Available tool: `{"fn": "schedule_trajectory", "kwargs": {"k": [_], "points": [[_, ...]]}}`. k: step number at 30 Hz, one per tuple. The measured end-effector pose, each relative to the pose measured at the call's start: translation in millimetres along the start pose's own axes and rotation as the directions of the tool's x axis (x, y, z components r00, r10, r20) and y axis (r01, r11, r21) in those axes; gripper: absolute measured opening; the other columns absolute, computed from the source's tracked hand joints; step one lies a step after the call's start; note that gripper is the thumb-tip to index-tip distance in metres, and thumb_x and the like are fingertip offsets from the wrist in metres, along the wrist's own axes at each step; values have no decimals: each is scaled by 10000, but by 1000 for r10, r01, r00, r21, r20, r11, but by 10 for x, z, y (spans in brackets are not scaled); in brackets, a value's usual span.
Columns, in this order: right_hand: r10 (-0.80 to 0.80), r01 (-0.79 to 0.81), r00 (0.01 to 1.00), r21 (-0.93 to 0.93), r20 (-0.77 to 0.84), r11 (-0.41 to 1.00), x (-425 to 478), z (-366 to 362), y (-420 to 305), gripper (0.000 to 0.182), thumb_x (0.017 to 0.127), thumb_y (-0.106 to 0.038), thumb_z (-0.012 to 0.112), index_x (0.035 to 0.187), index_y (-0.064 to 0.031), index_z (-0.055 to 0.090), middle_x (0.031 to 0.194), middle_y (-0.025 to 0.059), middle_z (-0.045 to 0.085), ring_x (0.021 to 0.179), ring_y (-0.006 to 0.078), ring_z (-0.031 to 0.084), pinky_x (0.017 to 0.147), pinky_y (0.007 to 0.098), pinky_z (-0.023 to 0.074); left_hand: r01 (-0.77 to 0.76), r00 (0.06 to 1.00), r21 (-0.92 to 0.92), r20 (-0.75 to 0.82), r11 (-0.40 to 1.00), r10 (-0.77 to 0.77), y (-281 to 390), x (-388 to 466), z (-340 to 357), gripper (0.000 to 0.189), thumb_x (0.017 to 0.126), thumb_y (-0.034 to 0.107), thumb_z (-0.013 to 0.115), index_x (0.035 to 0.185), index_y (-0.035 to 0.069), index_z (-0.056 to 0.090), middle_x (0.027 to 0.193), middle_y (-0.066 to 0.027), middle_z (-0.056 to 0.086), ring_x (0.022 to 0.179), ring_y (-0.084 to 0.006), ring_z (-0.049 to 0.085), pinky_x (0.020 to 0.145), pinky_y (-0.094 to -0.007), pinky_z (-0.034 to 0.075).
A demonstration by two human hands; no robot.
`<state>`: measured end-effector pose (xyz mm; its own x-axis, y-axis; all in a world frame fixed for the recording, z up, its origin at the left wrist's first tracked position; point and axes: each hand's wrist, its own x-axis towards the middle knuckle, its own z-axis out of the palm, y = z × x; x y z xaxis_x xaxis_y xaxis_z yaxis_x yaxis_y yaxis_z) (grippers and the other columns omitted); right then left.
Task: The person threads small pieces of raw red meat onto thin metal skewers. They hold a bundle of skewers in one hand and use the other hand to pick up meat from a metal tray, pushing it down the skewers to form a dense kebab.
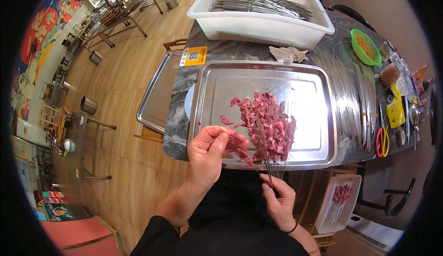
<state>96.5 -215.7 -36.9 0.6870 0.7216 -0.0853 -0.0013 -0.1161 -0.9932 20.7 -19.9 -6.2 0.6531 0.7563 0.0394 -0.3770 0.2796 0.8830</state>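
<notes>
Over the near left part of a steel tray [216,96], my left hand [207,152] pinches pieces of raw red meat [244,155] that sit on a thin metal skewer. My right hand [280,197], with a beaded bracelet at its wrist, holds a fanned bundle of metal skewers [277,171] at the tray's near edge, including the one that carries the meat. The bundle reaches over a heap of cut raw meat [266,117] in the tray. A few loose pieces [226,120] lie left of the heap.
A white plastic tub [259,31] of metal skewers stands behind the tray. Right of the tray lie rows of skewers [341,96], scissors [382,141] with red and yellow handles, and a green basket [356,48]. A white box [353,204] with skewered meat sits lower right; another steel tray [155,96] is at left.
</notes>
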Motion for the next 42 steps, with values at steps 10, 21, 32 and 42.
{"fn": "schedule_trajectory", "kwargs": {"k": [10,21,32,42], "points": [[-19,19,977,-1,-212,1000,254,-314,-94,259,921,17,614,1172,30,675,1001,61,695,872,93,616,799,236,491,-533,845,781,515,326,147,62,296,-114,196,798,20,710,988,41,669,896,-114,627,789,-315,641,710,-367,536],[-6,5,995,-4,-98,1000,153,-215,-194,276,900,19,627,1167,-2,693,989,67,709,868,105,622,798,246,486,128,983,109,118,986,-141,0,359,415,298,1050,318,468,1144,69,600,803,-42,575,739,-132,562,623,-279,487],[-281,204,956,-497,-83,843,146,-324,-269,455,775,144,603,1148,-93,712,879,124,521,743,241,572,671,273,473,76,977,252,173,965,-122,-51,50,270,276,997,112,542,1225,-39,577,1090,-140,654,861,-171,673,782,-327,576],[175,-177,984,-38,-36,984,76,-437,-175,163,884,-35,678,1033,6,727,1000,88,686,826,134,597,746,253,463,88,953,617,175,782,-246,224,310,-100,131,908,31,604,1003,-24,677,875,-66,678,732,-134,668,643,-266,542]]}}
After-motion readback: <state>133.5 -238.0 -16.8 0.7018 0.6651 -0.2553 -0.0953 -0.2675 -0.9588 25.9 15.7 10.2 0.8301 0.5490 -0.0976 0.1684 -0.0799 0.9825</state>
